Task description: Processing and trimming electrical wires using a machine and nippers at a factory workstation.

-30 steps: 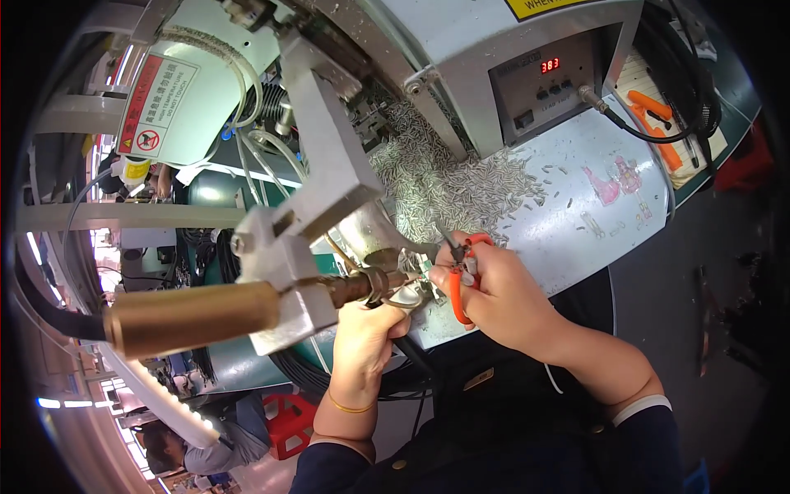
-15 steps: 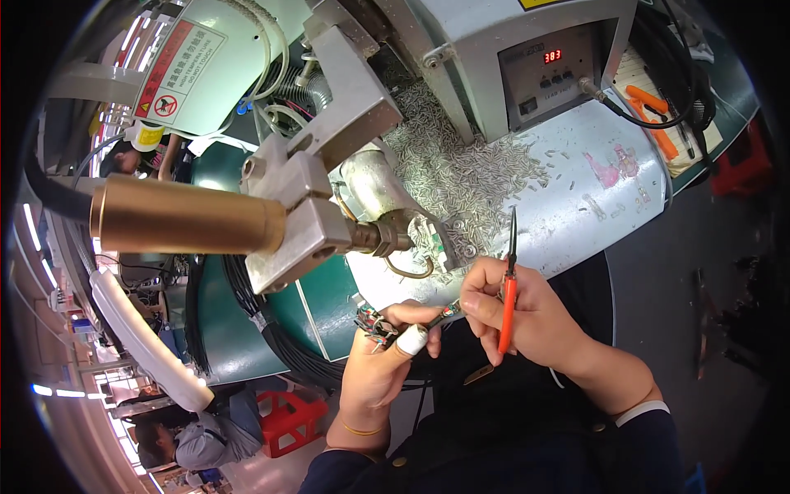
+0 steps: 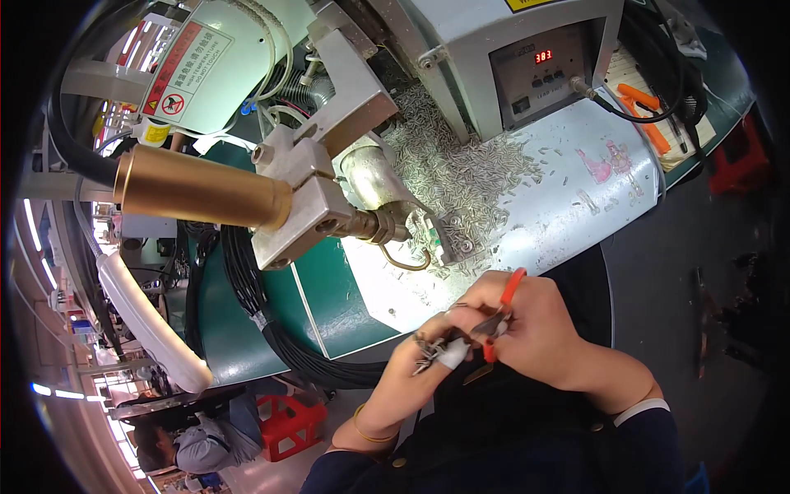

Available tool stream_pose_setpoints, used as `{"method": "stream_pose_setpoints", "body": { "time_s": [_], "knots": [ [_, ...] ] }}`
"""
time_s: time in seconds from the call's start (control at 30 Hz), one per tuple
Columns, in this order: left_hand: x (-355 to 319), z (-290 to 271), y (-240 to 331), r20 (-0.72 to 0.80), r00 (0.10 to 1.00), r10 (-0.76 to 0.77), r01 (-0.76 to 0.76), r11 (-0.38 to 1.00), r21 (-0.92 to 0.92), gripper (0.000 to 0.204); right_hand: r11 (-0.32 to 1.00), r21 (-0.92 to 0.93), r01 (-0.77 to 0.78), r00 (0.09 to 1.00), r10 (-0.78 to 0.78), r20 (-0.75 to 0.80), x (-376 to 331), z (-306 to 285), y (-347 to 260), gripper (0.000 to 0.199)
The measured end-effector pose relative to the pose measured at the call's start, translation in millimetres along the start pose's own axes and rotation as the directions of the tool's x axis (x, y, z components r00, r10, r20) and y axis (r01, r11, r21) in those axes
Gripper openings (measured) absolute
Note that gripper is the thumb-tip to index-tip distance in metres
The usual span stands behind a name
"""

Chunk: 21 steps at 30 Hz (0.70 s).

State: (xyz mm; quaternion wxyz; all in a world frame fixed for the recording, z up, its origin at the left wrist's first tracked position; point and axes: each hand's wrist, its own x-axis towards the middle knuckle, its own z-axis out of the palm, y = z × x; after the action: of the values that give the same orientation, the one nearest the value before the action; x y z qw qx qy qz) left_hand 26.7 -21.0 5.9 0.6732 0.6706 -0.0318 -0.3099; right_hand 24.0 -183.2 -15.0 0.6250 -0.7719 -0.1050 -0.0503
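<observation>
My left hand (image 3: 403, 375), its thumb wrapped in a white cover, is closed around a bundle of thin wires (image 3: 425, 354) whose ends stick out past the fingers. In my right hand (image 3: 535, 333) are slender pointed pliers (image 3: 512, 286) with orange-red handles. The plier jaws point down and left, right at my left fingertips. Both hands meet below the front edge of the machine's white work plate (image 3: 568, 239). My fingers hide what the tips touch there.
A brass cylinder (image 3: 202, 188) on a metal clamp arm juts out at left, its tip over the plate. Small metal pins (image 3: 485, 177) litter the plate. Behind stands a control box (image 3: 539, 78) with a lit display. Black cables (image 3: 304, 354) lie on the green table; orange-handled tools (image 3: 646, 115) rest at far right.
My right hand has turned the pliers from pointing up to pointing down-left, against my left hand. My left hand has moved right and slightly up, and the two hands now meet.
</observation>
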Motion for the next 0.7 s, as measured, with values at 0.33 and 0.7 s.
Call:
{"method": "stream_pose_setpoints", "body": {
  "time_s": [0.33, 0.7],
  "knots": [
    [7, -3, -13, -0.232, 0.89, 0.393, -0.361, 0.917, 0.17, 0.011, 0.943, 0.302, -0.138, 0.986, 0.16, -0.049, -14, 11, 3, 0.016],
    [15, -23, -13, -0.014, 0.824, 0.566, -0.502, 0.743, 0.443, 0.012, 0.982, 0.075, -0.171, 0.977, 0.159, 0.141, -8, 13, 19, 0.017]
  ]
}}
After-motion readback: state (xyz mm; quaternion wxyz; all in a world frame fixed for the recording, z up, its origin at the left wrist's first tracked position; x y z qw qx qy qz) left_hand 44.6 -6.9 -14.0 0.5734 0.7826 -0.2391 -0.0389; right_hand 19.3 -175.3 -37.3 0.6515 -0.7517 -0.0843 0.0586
